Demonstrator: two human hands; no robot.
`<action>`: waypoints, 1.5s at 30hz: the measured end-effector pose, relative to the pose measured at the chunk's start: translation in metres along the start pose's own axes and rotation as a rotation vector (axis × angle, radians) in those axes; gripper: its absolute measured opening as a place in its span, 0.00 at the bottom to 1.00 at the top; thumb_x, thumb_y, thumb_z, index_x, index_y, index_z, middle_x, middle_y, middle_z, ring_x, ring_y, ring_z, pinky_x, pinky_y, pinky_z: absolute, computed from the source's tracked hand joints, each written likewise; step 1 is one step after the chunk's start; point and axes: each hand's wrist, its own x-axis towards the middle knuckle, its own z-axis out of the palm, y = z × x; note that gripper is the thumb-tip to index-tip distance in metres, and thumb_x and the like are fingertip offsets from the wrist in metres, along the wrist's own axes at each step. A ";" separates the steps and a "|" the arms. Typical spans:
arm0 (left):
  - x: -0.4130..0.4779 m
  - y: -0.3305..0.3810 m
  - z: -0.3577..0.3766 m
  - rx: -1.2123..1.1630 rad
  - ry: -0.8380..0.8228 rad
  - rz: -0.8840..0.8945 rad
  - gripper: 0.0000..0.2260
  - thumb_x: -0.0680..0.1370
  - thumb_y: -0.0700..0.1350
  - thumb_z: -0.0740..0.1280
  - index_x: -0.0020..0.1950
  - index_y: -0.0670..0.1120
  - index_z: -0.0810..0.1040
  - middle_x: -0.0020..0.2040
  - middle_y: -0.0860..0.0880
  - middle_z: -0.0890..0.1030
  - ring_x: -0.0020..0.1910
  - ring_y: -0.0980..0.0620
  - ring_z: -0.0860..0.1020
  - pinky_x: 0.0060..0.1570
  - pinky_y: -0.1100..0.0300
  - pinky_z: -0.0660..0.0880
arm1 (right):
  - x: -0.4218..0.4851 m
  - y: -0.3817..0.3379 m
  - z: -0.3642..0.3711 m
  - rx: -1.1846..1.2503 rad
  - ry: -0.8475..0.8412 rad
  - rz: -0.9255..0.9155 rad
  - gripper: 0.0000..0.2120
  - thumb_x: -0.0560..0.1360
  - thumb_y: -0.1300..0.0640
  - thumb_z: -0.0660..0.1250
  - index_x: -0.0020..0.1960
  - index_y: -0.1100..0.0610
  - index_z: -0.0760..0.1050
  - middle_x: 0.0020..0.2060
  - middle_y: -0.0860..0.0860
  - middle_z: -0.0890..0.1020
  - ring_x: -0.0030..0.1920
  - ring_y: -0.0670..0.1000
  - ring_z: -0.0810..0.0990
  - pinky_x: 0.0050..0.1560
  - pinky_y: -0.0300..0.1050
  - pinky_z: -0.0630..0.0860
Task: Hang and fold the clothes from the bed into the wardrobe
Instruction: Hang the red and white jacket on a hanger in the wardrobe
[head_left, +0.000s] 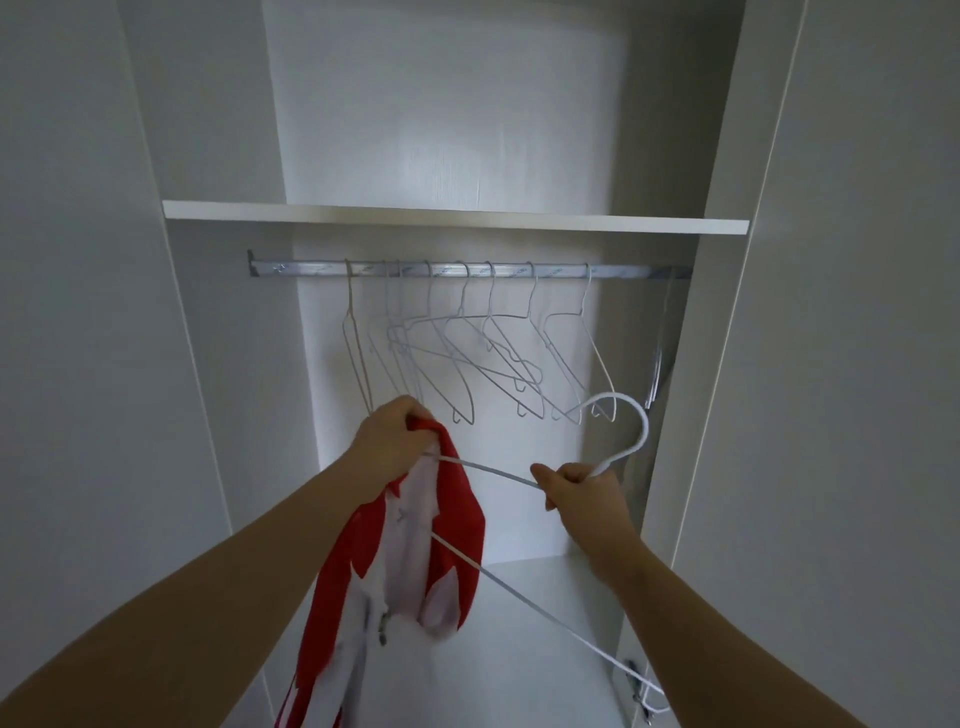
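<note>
Two hands: left hand (387, 441), right hand (584, 491), raised inside wardrobe (727, 364).
Left grip: clutching red-and-white garment's (457, 519) top edge.
Right grip: fist closed around white wire hanger's (646, 428) neck, hook upward.
Garment: dangling, one hanger end inside.
Rail (467, 271): empty wire hangers (491, 291), beneath shelf (457, 218).

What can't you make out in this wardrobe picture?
Head view:
- red and white garment: lower part cut off by the bottom edge.
- white hanger: one end hidden by the left hand and garment.
- far-right hangers: shadowed, too dim to count.
- shelf: its top hidden from below.
</note>
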 end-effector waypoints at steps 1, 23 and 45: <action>-0.003 0.005 0.002 -0.050 -0.018 0.017 0.07 0.75 0.38 0.65 0.43 0.50 0.75 0.42 0.55 0.76 0.43 0.57 0.74 0.41 0.66 0.71 | -0.001 -0.001 0.006 -0.003 -0.014 0.006 0.20 0.73 0.54 0.68 0.25 0.58 0.70 0.15 0.44 0.64 0.20 0.43 0.62 0.23 0.33 0.62; -0.013 0.017 0.005 0.429 0.066 0.590 0.10 0.80 0.48 0.61 0.50 0.45 0.79 0.42 0.50 0.80 0.43 0.51 0.77 0.42 0.58 0.70 | -0.002 -0.024 0.006 -0.120 0.506 -0.436 0.09 0.70 0.56 0.72 0.45 0.53 0.73 0.41 0.44 0.74 0.45 0.47 0.72 0.52 0.46 0.68; -0.017 0.044 -0.058 0.170 0.113 0.597 0.13 0.79 0.41 0.62 0.64 0.47 0.76 0.54 0.60 0.75 0.52 0.65 0.73 0.49 0.84 0.63 | 0.003 0.033 0.028 0.029 -0.258 0.234 0.04 0.77 0.61 0.60 0.46 0.58 0.73 0.43 0.53 0.79 0.43 0.51 0.78 0.40 0.44 0.79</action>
